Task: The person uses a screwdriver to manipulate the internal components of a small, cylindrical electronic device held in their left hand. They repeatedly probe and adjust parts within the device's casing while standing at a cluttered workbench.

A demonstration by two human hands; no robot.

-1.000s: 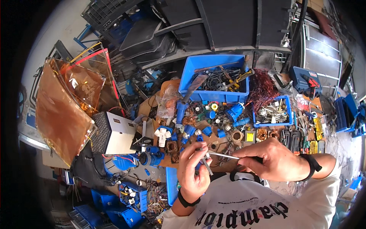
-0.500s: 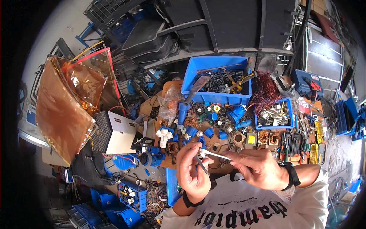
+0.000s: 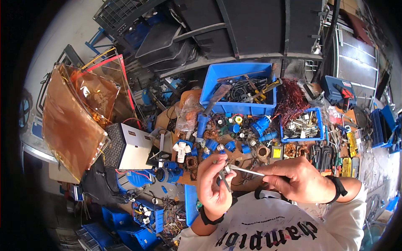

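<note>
Low in the middle, my left hand (image 3: 212, 188) is closed around a small metal piece with a grey bar (image 3: 225, 183) sticking down across its palm. My right hand (image 3: 299, 182) pinches a slim silver rod-like tool (image 3: 247, 170) between thumb and fingers; its far end meets the piece at my left fingertips, where detail is too small to tell. Just beyond both hands lie blue plastic fittings (image 3: 230, 146), a white plastic fitting (image 3: 181, 152), square rusty-brown parts (image 3: 263, 152) and loose wires on a brown board.
A blue bin (image 3: 238, 108) of cables and tools and a smaller bin (image 3: 301, 138) of metal pieces stand behind. Hand tools (image 3: 346, 166) and a drill (image 3: 346, 97) lie right. Brown sheets (image 3: 71, 125) lean left, beside a white-fronted box (image 3: 132, 150). Blue crates (image 3: 138, 234) sit lower left.
My right hand first moved left and down with the silver tool, then back right and slightly up. My left hand stays on the metal piece, shifting slightly.
</note>
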